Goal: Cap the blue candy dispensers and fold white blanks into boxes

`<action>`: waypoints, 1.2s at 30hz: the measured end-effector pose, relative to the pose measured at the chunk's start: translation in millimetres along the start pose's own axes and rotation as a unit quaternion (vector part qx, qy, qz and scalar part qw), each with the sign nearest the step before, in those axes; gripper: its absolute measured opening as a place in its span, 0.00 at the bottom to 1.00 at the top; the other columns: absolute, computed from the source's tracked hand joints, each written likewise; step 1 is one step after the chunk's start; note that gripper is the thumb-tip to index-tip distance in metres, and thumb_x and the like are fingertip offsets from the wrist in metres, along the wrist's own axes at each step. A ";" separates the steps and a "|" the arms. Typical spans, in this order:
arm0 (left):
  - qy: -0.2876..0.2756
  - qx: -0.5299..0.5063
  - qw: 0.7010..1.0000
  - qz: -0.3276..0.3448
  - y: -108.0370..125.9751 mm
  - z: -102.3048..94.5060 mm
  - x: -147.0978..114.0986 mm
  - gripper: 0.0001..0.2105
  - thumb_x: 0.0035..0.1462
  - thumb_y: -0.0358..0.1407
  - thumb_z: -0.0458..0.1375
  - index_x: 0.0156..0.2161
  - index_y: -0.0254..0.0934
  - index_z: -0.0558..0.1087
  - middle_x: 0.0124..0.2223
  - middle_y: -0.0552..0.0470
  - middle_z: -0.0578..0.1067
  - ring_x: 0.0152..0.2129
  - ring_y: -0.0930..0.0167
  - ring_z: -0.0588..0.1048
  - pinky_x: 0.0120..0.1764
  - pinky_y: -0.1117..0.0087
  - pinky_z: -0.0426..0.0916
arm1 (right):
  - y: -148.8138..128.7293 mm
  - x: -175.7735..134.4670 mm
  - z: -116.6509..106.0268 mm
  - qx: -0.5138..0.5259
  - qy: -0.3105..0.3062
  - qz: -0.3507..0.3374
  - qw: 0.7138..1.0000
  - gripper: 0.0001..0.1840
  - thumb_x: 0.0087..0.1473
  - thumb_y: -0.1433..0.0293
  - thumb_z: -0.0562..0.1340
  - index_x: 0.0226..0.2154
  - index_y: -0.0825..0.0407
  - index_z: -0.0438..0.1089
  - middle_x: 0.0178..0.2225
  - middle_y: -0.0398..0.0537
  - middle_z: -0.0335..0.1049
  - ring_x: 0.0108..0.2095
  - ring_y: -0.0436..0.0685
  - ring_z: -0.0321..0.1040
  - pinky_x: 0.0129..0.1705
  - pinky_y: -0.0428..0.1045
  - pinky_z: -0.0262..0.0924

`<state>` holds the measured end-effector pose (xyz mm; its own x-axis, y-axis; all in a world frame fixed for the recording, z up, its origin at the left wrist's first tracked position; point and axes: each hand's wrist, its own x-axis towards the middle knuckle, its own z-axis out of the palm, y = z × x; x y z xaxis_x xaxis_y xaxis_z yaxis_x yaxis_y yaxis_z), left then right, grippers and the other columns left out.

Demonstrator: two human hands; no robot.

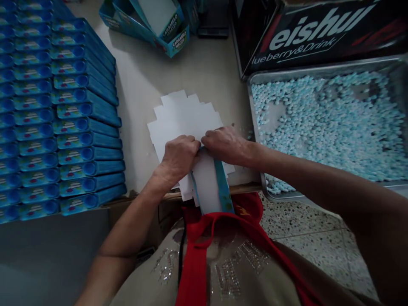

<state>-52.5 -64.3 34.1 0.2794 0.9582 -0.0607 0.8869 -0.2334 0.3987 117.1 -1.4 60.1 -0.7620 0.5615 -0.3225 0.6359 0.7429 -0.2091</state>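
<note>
A blue candy box (225, 189) with a pale inside lies in front of my body, its near end by the red apron. My left hand (182, 154) is closed on the far left corner of this box, fingers curled. Opposite it, my right hand (225, 144) pinches the far right corner, the two hands almost touching. Beneath both hands, a fanned stack of white cards (185, 112) spreads over the table. My fingertips partly hide the far end of the box.
Stacked blue boxes (89, 136) form a wall at the left. A metal tray (255, 127) of small blue-and-white candies (334, 131) sits at right, before a black carton (306, 38). Open display boxes (153, 25) stand at the back of the table (137, 85).
</note>
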 end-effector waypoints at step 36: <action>-0.056 0.201 0.963 0.169 -15.2 -20.0 -2.8 0.11 0.65 0.26 0.53 0.39 0.36 0.78 0.37 0.43 0.79 0.35 0.62 0.76 0.30 0.65 0.65 | 3.5 -49.2 14.6 -0.050 -0.027 0.050 0.997 0.18 0.68 0.73 0.51 0.48 0.54 0.75 0.44 0.61 0.79 0.42 0.62 0.73 0.35 0.53 0.49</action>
<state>-74.1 -60.1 46.6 0.5948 0.7979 -0.0976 0.8030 -0.5953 0.0279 158.6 -31.7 61.7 -0.6866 0.6156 -0.3868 0.6904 0.7189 -0.0811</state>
